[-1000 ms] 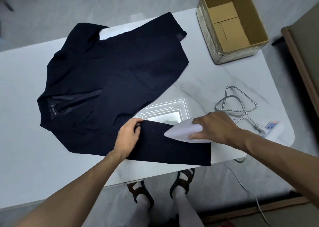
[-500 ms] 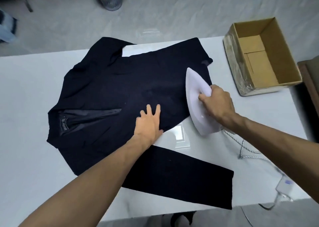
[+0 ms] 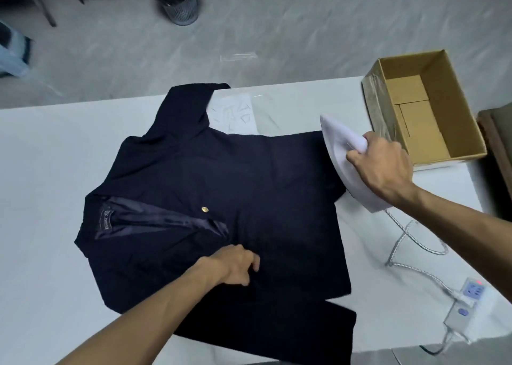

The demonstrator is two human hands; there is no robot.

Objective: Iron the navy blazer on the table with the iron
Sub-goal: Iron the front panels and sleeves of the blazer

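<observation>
**A:** 2 hands busy. How will that soft dark navy blazer (image 3: 249, 187) handle?

**B:** Light and limp, I'd judge; it bunches easily. Hold it flat on the front panel, off the slick satin lining (image 3: 155, 223). The left hand (image 3: 235, 265) sits there, fingers curled onto cloth; pinching or pressing, I cannot tell.

**A:** And the right hand (image 3: 385, 167)?

**B:** Clamped round the white wedge-shaped iron (image 3: 346, 154), at the hem. The blazer lies front-up on the white table (image 3: 41, 184), under the left hand, reaching to the right, 1 gold button (image 3: 204, 209) just beyond the left knuckles.
</observation>
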